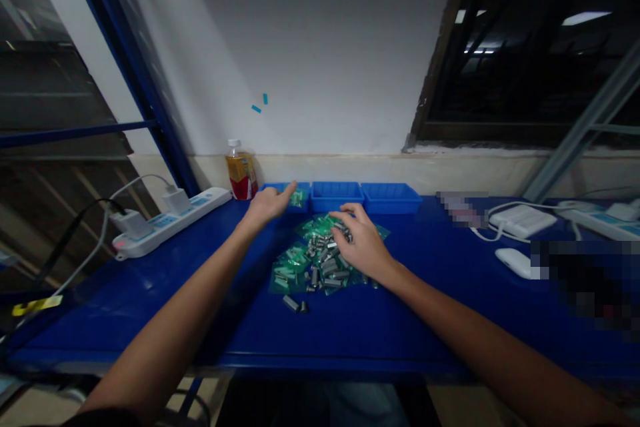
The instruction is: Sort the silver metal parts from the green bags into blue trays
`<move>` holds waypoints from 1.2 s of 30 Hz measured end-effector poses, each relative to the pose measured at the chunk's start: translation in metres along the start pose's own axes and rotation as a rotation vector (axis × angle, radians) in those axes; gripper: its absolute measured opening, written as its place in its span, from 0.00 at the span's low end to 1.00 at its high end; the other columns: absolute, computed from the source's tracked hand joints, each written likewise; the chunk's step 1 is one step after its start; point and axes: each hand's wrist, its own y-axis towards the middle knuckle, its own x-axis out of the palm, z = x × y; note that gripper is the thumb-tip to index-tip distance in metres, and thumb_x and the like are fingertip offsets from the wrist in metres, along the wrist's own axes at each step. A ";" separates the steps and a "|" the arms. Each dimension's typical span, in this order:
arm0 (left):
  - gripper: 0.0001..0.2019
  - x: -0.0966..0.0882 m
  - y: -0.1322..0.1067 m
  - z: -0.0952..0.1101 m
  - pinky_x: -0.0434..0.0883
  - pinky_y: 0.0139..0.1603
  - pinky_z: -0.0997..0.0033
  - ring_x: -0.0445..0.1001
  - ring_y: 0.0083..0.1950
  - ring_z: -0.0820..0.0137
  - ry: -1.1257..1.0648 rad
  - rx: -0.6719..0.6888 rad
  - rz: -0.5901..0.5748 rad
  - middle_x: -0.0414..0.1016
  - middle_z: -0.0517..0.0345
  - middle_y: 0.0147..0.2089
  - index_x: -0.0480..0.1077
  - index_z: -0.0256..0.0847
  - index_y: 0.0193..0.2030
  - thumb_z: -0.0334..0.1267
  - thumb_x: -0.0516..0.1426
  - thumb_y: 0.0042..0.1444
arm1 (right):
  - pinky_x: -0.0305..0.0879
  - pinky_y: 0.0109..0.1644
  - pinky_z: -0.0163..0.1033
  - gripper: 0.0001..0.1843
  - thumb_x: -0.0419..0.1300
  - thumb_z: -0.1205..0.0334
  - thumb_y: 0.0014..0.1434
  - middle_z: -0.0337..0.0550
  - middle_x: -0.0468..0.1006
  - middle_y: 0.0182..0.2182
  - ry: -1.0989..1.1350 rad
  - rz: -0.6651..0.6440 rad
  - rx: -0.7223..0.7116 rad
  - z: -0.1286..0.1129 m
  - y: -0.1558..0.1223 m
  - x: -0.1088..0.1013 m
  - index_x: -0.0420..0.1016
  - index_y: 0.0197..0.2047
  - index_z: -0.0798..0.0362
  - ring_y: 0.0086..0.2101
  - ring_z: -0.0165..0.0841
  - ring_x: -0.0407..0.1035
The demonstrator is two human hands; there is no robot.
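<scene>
My left hand (pixel 269 205) is over the left blue bin (pixel 273 187), with one digit stretched out toward the right. Beside its fingertips, a clear bag with green pieces (pixel 299 199) shows at that bin; no grip on it can be made out. My right hand (pixel 364 240) hovers at the right side of a heap, fingers curved and apart, thumb near the metal parts. The heap mixes small grey metal cylinders and blocks (pixel 330 267) with green bags (pixel 290 267). A grey block (pixel 291 303) and a short cylinder (pixel 304 307) lie in front of it.
A middle blue bin (pixel 337 203) and a right blue bin (pixel 393 205) stand along the wall. A drink bottle (pixel 242 170) and a power strip (pixel 173 221) are at left. At right lie a white adapter (pixel 523 220), cables and a white case (pixel 514 262).
</scene>
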 end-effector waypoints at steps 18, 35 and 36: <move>0.29 0.024 -0.006 -0.038 0.68 0.42 0.69 0.75 0.45 0.58 0.541 0.298 -0.188 0.77 0.47 0.45 0.74 0.41 0.45 0.62 0.56 0.46 | 0.61 0.48 0.45 0.10 0.58 0.61 0.59 0.46 0.70 0.38 -0.050 -0.212 0.050 0.006 -0.002 0.004 0.75 0.42 0.55 0.43 0.37 0.63; 0.13 -0.044 0.016 0.027 0.64 0.48 0.65 0.69 0.44 0.62 0.638 0.466 0.293 0.75 0.47 0.41 0.72 0.31 0.42 0.40 0.52 0.60 | 0.61 0.48 0.45 0.09 0.58 0.60 0.59 0.46 0.70 0.38 -0.023 -0.213 0.043 0.008 0.000 -0.001 0.75 0.41 0.55 0.43 0.37 0.63; 0.13 -0.038 0.017 0.025 0.64 0.50 0.65 0.69 0.46 0.61 0.634 0.516 0.299 0.74 0.46 0.43 0.72 0.33 0.44 0.40 0.52 0.60 | 0.61 0.48 0.45 0.09 0.58 0.61 0.59 0.46 0.70 0.38 -0.024 -0.211 0.045 0.009 0.000 -0.001 0.75 0.41 0.55 0.43 0.37 0.63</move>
